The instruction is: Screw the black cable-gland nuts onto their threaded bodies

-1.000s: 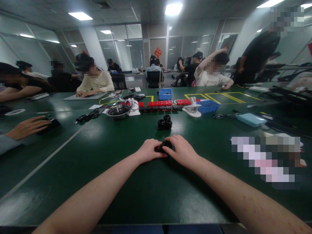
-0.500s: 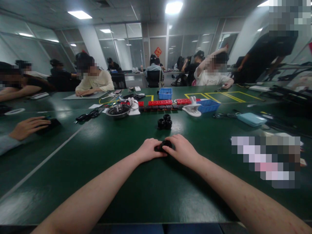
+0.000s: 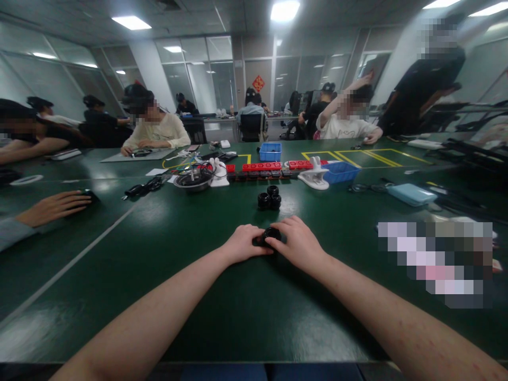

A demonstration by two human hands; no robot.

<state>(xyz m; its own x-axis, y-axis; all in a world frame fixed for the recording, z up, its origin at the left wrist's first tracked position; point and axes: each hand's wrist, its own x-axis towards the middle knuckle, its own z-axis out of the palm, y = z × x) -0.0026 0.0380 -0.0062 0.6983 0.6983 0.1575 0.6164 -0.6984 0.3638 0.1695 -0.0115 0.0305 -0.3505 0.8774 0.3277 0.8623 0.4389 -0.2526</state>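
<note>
My left hand [image 3: 243,242] and my right hand [image 3: 298,242] rest on the dark green table [image 3: 166,264], fingers curled around a small black round part [image 3: 270,234] held between them. Most of that part is hidden by my fingers. A cluster of three similar black round parts [image 3: 269,198] sits on the table a short way beyond my hands.
Farther back lie a row of red blocks [image 3: 262,167], two blue bins [image 3: 270,152], a white clamp [image 3: 313,177], a round metal dish [image 3: 193,181] and a light blue case [image 3: 411,193]. A neighbour's hand [image 3: 53,206] rests at left. Other people sit around the table.
My hands and the part they hold stay in place. The neighbour's hand at left has shifted slightly, and the standing person at far right has moved.
</note>
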